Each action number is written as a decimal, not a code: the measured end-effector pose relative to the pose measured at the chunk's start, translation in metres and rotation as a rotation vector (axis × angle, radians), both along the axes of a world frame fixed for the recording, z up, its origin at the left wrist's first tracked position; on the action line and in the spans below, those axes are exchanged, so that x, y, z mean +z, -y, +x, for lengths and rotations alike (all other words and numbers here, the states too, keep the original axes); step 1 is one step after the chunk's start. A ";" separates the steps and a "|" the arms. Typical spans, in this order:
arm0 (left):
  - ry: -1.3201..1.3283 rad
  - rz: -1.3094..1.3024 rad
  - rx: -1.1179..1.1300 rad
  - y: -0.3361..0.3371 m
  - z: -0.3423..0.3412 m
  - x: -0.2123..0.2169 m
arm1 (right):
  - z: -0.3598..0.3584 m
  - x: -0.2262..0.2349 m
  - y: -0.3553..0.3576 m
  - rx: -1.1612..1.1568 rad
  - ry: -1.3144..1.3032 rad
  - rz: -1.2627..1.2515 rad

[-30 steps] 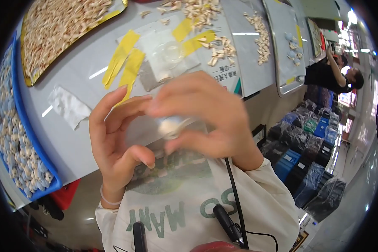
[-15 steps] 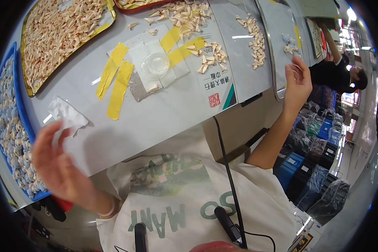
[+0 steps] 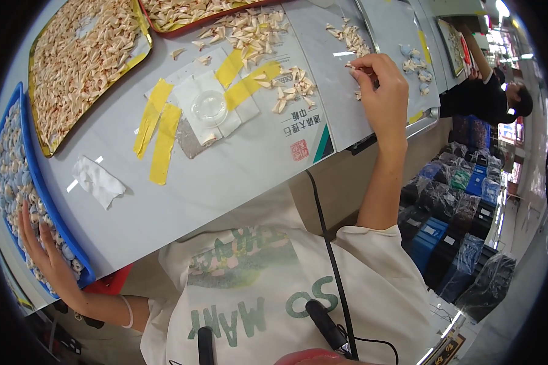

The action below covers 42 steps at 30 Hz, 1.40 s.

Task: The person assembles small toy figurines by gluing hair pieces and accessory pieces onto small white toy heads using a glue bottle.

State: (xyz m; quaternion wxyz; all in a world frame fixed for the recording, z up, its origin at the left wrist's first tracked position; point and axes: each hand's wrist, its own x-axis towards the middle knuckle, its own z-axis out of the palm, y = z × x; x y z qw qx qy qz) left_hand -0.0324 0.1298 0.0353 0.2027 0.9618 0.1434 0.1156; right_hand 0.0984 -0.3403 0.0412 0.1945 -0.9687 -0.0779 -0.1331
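Note:
My left hand (image 3: pixel 45 252) reaches over the blue tray (image 3: pixel 82 255) at the left, fingers spread and lying on small round blue-and-cream pieces (image 3: pixel 9 161). Whether it has hold of any piece, I cannot make out. On the right side of the table, my right hand (image 3: pixel 383 97) pinches a small cream pointed piece (image 3: pixel 349 65) between thumb and forefinger. A loose row of similar pointed pieces (image 3: pixel 353 38) lies just beyond it. Between the hands, a clear round dish (image 3: pixel 209 108) sits on white paper held by yellow tape (image 3: pixel 164 143).
A gold tray (image 3: pixel 143 50) and a red-rimmed tray (image 3: pixel 182 32) full of pointed pieces stand at the back. Crumpled white tissue (image 3: pixel 98 182) lies near the blue tray. Several blue-and-cream pieces (image 3: pixel 415 63) rest beyond a metal rail at right. Another person (image 3: pixel 481 100) is at far right.
My left hand has moved down and left onto the pieces in the blue tray. My right hand has come left from beyond the metal rail and now pinches a pointed piece.

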 end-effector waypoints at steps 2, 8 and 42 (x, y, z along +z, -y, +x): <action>-0.010 0.094 -0.026 -0.008 0.007 -0.001 | 0.002 0.001 -0.001 0.003 -0.030 0.031; 0.105 -0.086 0.121 -0.055 -0.009 -0.003 | 0.007 -0.004 -0.009 0.017 0.095 0.147; 0.466 -1.424 -0.351 0.114 -0.006 -0.003 | -0.020 0.016 -0.006 -0.054 0.057 0.833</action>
